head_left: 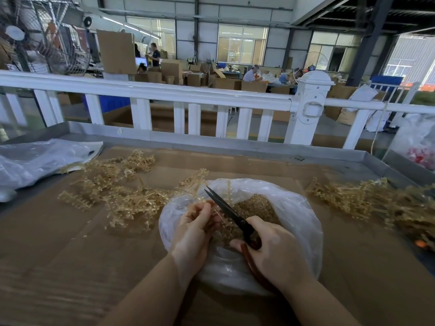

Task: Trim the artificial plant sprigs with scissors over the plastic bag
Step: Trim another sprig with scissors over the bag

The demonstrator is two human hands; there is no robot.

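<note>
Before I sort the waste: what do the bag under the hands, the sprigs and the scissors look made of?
Plastic bag: thin clear film, glossy and wrinkled, contents showing through.
Sprigs: tan, stiff, slightly translucent branches, probably moulded plastic.
Scissors: dark matte blades, likely metal; reddish-brown handle loops, material unclear.

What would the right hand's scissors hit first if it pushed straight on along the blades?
Probably the thin tan plastic sprig held by the left hand: the black scissors in the right hand point up-left at it over the clear plastic bag. Depth is uncertain.
</note>
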